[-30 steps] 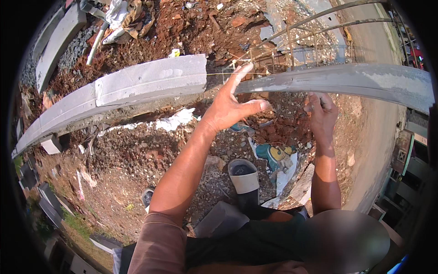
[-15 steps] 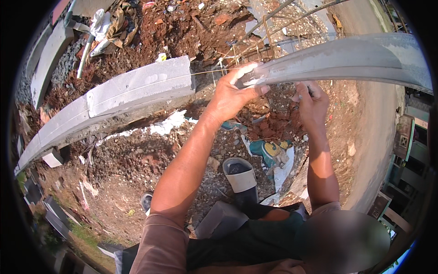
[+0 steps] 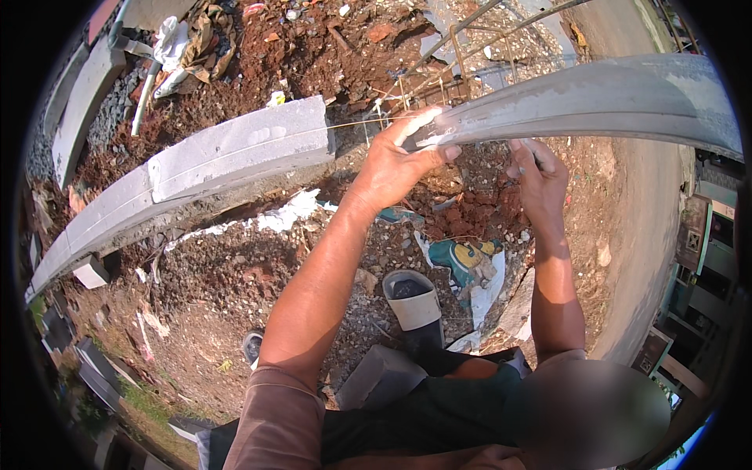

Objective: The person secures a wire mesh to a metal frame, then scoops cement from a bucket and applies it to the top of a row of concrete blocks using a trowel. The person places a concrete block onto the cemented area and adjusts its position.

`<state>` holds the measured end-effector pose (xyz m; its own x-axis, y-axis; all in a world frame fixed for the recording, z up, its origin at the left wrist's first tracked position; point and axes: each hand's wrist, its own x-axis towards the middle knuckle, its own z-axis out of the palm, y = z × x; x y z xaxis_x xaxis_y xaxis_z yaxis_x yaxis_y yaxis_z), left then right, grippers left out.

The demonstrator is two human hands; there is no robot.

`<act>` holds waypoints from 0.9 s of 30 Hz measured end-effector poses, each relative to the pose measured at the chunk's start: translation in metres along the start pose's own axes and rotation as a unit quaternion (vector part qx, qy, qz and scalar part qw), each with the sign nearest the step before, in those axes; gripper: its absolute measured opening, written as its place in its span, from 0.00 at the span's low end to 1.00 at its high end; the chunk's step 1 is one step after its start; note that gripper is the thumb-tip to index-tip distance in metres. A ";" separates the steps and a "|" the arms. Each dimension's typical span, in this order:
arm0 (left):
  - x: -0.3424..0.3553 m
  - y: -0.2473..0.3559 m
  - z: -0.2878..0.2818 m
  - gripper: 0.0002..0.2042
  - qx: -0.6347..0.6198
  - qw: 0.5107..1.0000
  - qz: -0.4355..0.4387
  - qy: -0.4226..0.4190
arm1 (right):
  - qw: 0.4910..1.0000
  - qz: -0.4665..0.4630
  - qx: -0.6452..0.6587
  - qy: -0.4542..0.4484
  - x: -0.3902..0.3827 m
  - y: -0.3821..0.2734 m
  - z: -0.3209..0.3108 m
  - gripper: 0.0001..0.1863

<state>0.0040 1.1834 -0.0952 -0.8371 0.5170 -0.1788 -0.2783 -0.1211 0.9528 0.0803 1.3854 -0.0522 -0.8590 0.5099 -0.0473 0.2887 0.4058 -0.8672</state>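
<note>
A black rubber boot with a pale cuff stands on rubble below the long grey concrete kerb block. The right hand is curled under the block, grip unclear. The left hand clasps its near end, beside another grey kerb block.

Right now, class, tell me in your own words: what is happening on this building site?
A person stands on rubble-strewn red earth beside a line of grey concrete kerb blocks. Their left hand grips the end of a long grey concrete slab, fingers curled over its edge. The right hand reaches up under the slab's lower edge; what it pinches is too small to tell. A thin taut string runs along the top of the blocks toward the slab. A black rubber boot with a pale cuff shows below.
</note>
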 end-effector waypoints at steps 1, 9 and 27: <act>0.000 0.001 0.000 0.31 0.003 1.000 0.000 0.002 | 1.000 -0.001 0.000 0.000 -0.002 -0.001 -0.001 0.11; 0.000 -0.006 0.004 0.30 -0.013 0.999 0.037 0.034 | 0.994 0.054 0.038 -0.091 -0.052 -0.017 0.007 0.10; -0.024 -0.046 -0.009 0.28 0.222 0.937 0.211 0.169 | 0.966 0.156 0.169 -0.121 -0.046 -0.072 0.096 0.14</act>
<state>0.0327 1.1687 -0.1365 -0.9506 0.1948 0.2418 0.2725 0.1495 0.9505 0.0584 1.2605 -0.0351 -0.8385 0.3577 -0.4110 0.4293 -0.0307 -0.9026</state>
